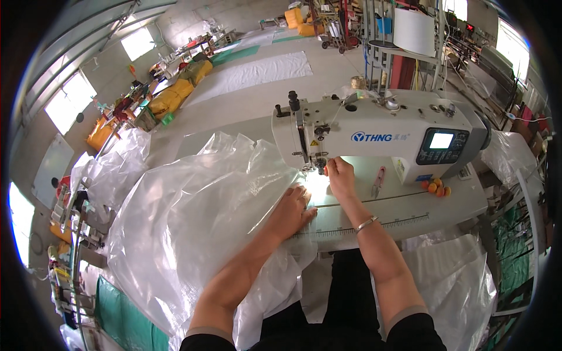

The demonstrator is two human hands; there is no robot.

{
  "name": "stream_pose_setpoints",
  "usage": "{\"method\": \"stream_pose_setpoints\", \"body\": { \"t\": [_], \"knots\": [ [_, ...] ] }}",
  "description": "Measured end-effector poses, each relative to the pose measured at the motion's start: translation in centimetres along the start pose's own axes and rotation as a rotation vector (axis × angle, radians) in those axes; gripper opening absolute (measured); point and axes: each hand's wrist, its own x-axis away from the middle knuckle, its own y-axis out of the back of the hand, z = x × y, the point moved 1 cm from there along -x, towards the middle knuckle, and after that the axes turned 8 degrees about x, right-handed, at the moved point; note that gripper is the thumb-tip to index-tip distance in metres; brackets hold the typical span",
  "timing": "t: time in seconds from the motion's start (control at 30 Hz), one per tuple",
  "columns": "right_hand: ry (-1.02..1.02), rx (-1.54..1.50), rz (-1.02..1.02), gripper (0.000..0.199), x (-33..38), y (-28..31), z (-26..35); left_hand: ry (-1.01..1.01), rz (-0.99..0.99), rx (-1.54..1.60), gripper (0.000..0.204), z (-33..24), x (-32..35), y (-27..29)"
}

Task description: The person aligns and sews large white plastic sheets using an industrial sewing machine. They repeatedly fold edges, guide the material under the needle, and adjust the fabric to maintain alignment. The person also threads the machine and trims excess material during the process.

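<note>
Landmark: white sewing machine [380,137] on a pale tabletop [410,205].

Clear plastic sheeting [199,216] lies heaped left of the machine, spilling off the tabletop's near edge toward the person's lap; its leading edge reaches under the machine's needle area [320,167].

Left hand [293,207]: flat, fingers together, palm pressed down on the sheeting just in front of and left of the needle.

Right hand [339,175]: directly in front of the needle, fingertips pinched together at the presser foot; whether thread or sheeting is between them cannot be told. Metal bangle [366,223] on that wrist.

Small snips [377,182] lie on the tabletop under the machine's arm. A few small orange balls [436,187] sit by the machine's right base, below its control panel [442,145].
</note>
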Motion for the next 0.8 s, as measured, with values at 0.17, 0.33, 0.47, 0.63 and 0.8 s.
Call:
{"method": "stream_pose_setpoints", "body": {
  "t": [0.17, 0.33, 0.47, 0.63, 0.8],
  "knots": [
    [0.004, 0.084, 0.023, 0.025, 0.0, 0.5, -0.5, -0.018, -0.001, 0.012, 0.051, -1.1, 0.6, 0.3],
    [0.232, 0.388, 0.076, 0.016, 0.0, 5.0, 1.0, 0.075, -0.072, 0.021, 0.041, -0.4, 0.7, 0.3],
    [0.423, 0.904, 0.460, 0.029, -0.2, 12.7, 0.9, 0.164, -0.164, 0.110, 0.035, 2.1, -0.2, -0.7],
    [0.394, 0.950, 0.578, 0.026, 0.9, 17.0, 0.6, 0.130, -0.258, 0.112, 0.029, 3.2, -1.2, -0.8],
    [0.221, 0.830, 0.513, 0.015, 1.9, 16.7, 0.4, 0.147, -0.289, 0.037, 0.020, 3.7, -2.1, -0.8]
  ]
}}
